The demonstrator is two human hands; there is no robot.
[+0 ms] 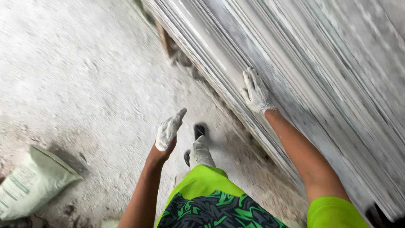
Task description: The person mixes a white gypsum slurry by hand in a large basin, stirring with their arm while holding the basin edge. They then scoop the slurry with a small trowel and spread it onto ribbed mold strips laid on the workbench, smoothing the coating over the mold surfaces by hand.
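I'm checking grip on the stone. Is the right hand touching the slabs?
Touching. The head view shows the right hand, white with dust, laid flat on the edges of the leaning slabs, with no gap visible.

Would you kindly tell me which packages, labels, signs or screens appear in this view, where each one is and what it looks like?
Sack: lying on the dusty floor at the lower left, a soft, filled pale green bag with darker green print on its side, dusted with white.
No signs or screens show.
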